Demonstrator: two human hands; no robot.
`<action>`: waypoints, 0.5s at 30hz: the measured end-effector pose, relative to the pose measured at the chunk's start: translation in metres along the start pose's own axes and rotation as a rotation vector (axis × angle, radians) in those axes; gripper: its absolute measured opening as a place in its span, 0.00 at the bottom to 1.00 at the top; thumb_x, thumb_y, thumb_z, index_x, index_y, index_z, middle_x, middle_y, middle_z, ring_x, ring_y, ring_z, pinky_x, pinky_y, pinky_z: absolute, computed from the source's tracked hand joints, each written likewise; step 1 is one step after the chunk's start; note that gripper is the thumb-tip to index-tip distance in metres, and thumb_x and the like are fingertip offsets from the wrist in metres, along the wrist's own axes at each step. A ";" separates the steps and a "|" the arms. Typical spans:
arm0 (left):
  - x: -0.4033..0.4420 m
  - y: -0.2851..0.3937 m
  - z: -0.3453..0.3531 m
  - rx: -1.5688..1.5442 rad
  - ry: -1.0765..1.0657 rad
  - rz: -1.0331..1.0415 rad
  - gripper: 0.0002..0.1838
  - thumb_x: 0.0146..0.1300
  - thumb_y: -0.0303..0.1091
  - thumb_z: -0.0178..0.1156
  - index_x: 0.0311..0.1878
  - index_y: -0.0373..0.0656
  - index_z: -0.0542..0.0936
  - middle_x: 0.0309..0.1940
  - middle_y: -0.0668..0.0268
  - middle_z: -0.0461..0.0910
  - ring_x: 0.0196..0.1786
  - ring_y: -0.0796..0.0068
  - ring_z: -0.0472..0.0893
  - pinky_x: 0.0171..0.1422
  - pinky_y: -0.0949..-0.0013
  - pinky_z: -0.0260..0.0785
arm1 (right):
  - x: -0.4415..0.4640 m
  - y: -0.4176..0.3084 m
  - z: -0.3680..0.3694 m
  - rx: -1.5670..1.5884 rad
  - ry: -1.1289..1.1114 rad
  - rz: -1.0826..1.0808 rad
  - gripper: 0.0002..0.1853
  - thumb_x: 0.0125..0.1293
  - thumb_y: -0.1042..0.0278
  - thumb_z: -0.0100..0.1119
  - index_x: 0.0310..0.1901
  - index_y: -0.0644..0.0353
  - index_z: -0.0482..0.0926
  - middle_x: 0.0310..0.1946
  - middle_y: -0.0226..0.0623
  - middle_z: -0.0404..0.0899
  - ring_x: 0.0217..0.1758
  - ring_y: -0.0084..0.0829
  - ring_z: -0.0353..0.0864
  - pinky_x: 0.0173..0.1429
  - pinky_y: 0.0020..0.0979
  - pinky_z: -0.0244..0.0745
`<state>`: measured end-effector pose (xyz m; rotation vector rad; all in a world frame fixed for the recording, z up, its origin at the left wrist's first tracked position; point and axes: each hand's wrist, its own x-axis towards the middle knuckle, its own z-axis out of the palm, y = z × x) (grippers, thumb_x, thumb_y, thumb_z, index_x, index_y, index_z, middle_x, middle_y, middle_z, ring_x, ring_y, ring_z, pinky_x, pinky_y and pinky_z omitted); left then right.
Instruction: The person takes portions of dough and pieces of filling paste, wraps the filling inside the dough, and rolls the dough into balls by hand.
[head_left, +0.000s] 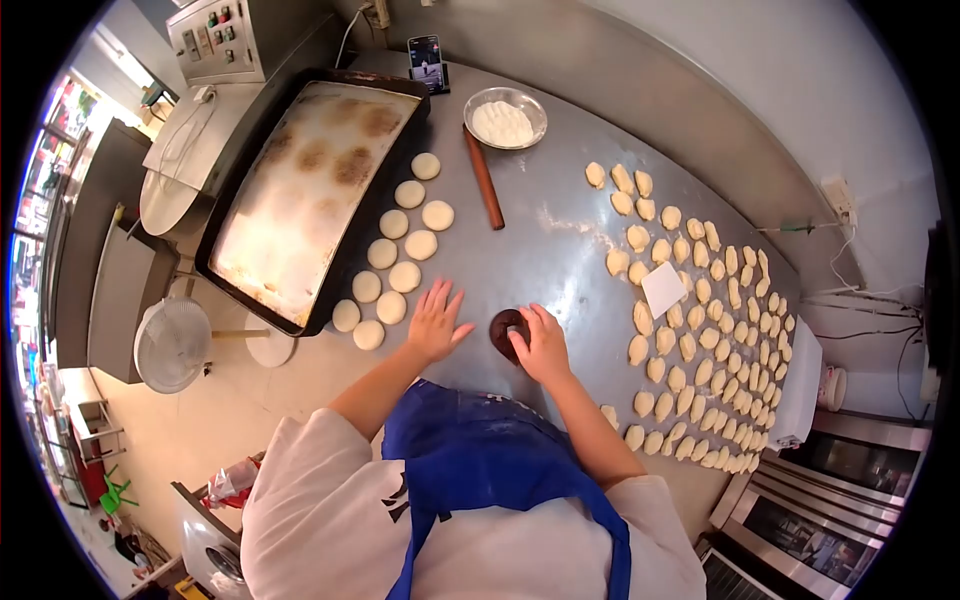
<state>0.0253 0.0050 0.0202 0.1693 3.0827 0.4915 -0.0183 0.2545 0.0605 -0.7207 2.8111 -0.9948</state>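
On the metal table, a round dark brown lump lies in front of the blue apron. My right hand rests against its right side, with the thumb on the lump and the fingers curved around its far edge. To the left of the lump, my left hand lies flat with its fingers spread, and nothing shows in it. Several round white dough discs lie just beyond and left of my left hand. Many small pale dough pieces cover the right part of the table.
A large black-rimmed tray stands at the left. Farther back are a wooden rolling pin, a metal bowl of white flour and a phone on a stand. A white square card lies among the dough pieces.
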 end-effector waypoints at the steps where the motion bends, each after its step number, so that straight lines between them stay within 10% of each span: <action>1: -0.008 -0.001 0.003 -0.016 -0.021 0.009 0.36 0.64 0.58 0.58 0.70 0.46 0.69 0.74 0.53 0.58 0.76 0.51 0.58 0.76 0.50 0.53 | 0.003 0.004 0.004 -0.111 0.010 -0.040 0.26 0.65 0.61 0.61 0.62 0.60 0.72 0.63 0.49 0.71 0.66 0.50 0.70 0.65 0.46 0.70; 8: -0.046 -0.031 -0.021 -0.420 -0.417 -0.409 0.27 0.48 0.48 0.74 0.48 0.42 0.83 0.32 0.59 0.82 0.40 0.59 0.83 0.47 0.61 0.76 | 0.013 0.015 0.025 -0.132 -0.213 0.042 0.26 0.63 0.62 0.62 0.63 0.56 0.73 0.53 0.40 0.75 0.58 0.44 0.74 0.60 0.43 0.74; 15: 0.026 -0.047 -0.043 -0.677 -0.352 -0.420 0.27 0.51 0.52 0.72 0.48 0.42 0.84 0.40 0.57 0.87 0.43 0.62 0.86 0.49 0.59 0.77 | -0.002 0.019 0.013 -0.034 -0.191 0.266 0.21 0.56 0.57 0.71 0.49 0.56 0.80 0.50 0.41 0.75 0.58 0.44 0.74 0.60 0.39 0.73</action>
